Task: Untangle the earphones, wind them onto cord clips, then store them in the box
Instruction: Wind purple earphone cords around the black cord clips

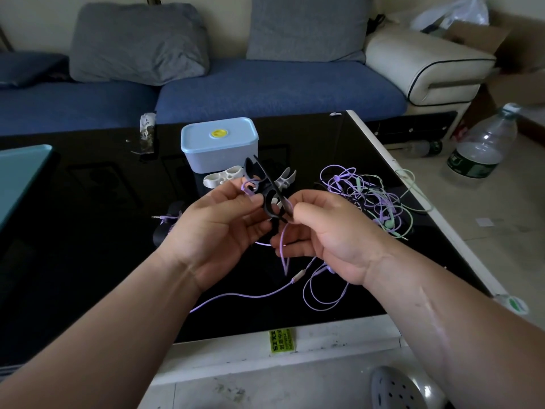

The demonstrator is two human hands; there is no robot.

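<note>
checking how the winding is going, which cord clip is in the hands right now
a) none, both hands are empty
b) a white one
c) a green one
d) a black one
d: the left hand grips the black cord clip while the right hand pinches the purple earphone cord against it; the white cord clips lie on the table.

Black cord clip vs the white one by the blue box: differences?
Black plastic cord clip: gripped in the left hand, raised, tilted, purple earphone cable pinched at it by the right hand. White plastic cord clip: lying flat on the black table, bare. Both have round cut-outs.
</note>
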